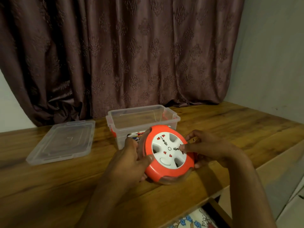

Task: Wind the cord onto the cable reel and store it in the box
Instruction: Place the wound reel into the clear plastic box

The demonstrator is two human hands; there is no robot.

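A round orange cable reel (166,170) with a white socket face is held tilted just above the wooden table (57,186). My left hand (130,158) grips its left rim, thumb on the orange front. My right hand (209,145) curls round the reel's right side, with a fingertip on the white face near the centre. No loose cord shows. Right behind the reel stands a clear plastic box (139,119), open on top.
The box's clear lid (64,142) lies flat on the table to the left. A brown patterned curtain (131,55) hangs behind the table. The table's edge runs along the lower right, with floral fabric (194,219) below it.
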